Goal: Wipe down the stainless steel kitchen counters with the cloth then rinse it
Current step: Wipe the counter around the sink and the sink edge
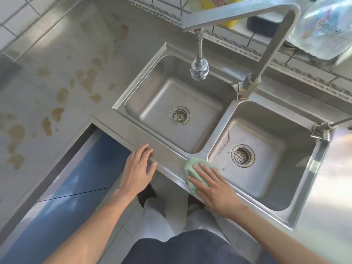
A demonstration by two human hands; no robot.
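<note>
Right hand (213, 189) flat on green cloth (192, 168), sink rim (171, 166)

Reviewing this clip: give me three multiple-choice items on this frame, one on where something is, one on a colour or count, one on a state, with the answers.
1. Where is the cloth?
A. in the left basin
B. on the front rim of the sink, under the right hand
C. hanging on the tap

2. How many basins does the sink have?
A. one
B. two
C. three

3. What is the state of the counter left of the sink?
A. blotched with brownish stains
B. covered in foam
C. stacked with dishes

Answers: 1 B, the right hand presses it flat on the rim; 2 B, two drains show; 3 A, brown patches spread across it.
</note>
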